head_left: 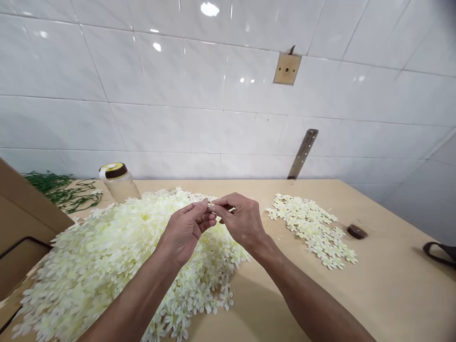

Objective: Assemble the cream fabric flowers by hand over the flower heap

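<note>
My left hand [188,228] and my right hand [244,221] meet fingertip to fingertip above the right side of a big heap of pale yellow-white artificial flowers [117,247]. Thumb and index finger are pinched together on each hand. Whatever sits between the fingertips is too small and too covered to make out. On the table to the right of my right hand lies a smaller, flatter spread of the same flower heads [309,228].
A clear bottle with a dark and yellow lid [121,183] stands behind the heap. Green plastic stems [60,190] lie at the back left, beside a cardboard box [24,223]. A small dark brown object [356,232] rests at right. A metal bracket [302,154] leans on the tiled wall.
</note>
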The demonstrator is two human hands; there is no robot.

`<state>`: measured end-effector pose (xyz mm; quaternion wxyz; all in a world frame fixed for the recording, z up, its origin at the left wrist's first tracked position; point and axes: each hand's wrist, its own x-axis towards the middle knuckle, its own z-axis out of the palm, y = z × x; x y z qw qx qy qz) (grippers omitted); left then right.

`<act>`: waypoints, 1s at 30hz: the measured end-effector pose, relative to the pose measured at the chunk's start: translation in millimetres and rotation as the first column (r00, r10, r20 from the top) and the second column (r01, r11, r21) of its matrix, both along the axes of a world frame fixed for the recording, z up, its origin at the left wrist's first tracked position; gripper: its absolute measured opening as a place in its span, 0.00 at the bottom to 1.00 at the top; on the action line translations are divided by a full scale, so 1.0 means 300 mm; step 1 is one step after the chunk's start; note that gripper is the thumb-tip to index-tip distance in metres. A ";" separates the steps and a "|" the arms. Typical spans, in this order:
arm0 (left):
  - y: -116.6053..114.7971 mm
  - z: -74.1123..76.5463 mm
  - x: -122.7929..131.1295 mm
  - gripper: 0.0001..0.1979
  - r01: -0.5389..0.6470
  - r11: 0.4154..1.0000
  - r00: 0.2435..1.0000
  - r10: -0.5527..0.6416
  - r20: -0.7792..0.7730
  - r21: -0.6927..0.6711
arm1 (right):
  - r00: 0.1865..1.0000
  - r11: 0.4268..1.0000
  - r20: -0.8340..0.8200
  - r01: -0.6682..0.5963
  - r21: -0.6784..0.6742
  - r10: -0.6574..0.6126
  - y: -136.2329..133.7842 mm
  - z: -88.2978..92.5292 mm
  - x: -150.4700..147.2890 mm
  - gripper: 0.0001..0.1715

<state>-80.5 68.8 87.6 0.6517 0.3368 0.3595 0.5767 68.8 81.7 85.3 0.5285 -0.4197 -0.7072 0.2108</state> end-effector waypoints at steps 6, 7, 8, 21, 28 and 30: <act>-0.012 0.003 0.018 0.13 -0.046 0.999 0.999 0.046 -0.003 -0.006 | 1.000 1.000 -0.021 0.014 0.018 -0.013 0.000 0.008 0.002 0.07; -0.015 0.004 0.020 0.13 -0.032 0.999 0.999 0.032 -0.005 -0.004 | 1.000 1.000 -0.021 0.016 0.018 -0.016 -0.001 0.011 0.002 0.07; -0.018 0.006 0.022 0.14 -0.023 1.000 1.000 0.023 -0.003 0.004 | 1.000 1.000 -0.021 0.020 0.005 -0.019 -0.002 0.014 0.003 0.07; -0.029 0.003 0.026 0.14 -0.037 0.997 0.999 0.039 -0.028 0.066 | 1.000 0.989 0.016 -0.008 -0.147 0.010 -0.010 0.028 0.007 0.16; -0.038 0.003 0.036 0.15 -0.058 0.997 0.998 0.059 -0.019 0.054 | 0.984 0.946 -0.144 -0.139 -0.292 0.100 -0.025 0.047 -0.010 0.24; -0.037 0.004 0.033 0.14 -0.055 0.996 0.998 0.056 -0.004 0.065 | 0.971 0.932 -0.183 -0.202 -0.301 0.152 -0.017 0.038 -0.009 0.25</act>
